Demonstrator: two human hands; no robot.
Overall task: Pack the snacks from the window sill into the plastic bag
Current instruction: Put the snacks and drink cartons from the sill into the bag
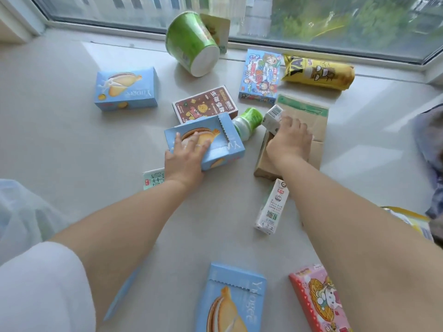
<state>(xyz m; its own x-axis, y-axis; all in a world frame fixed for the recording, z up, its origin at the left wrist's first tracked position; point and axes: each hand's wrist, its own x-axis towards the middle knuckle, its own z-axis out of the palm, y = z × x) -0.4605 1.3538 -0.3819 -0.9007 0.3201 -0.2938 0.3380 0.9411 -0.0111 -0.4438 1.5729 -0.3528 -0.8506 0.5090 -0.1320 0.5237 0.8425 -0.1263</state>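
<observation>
A: What's lying nearest on the window sill (60, 130)?
B: A blue sandwich-biscuit box (231, 299) at the bottom edge, w/ a pink cartoon box (318, 300) just right of it. A white sleeve (40, 283) is showing bottom left.

A: And a bit further?
B: A white milk carton (272, 207) is lying beside the right forearm; another carton (153, 179) is peeking out by the left wrist.

A: Hands?
B: Left hand (185, 156) is gripping a 2nd blue biscuit box (215, 142), fingers spread over its top, box tilted. Right hand (288, 142) is curling its grip round a small white carton (273, 119), over a brown paper bag (309, 125) lying flat.

A: Beyond them?
B: A green-capped bottle (247, 122) is lying between the hands, a brown snack box (206, 104) behind it, a 3rd blue box (125, 88) far left. Farther: a cartoon box (260, 76), a yellow chip packet (317, 73), and a green noodle cup (193, 43) tipped over near the window (311, 17).

A: The plastic bag?
B: Something translucent (21, 212) is sitting at the left edge; can't tell if that's it.
</observation>
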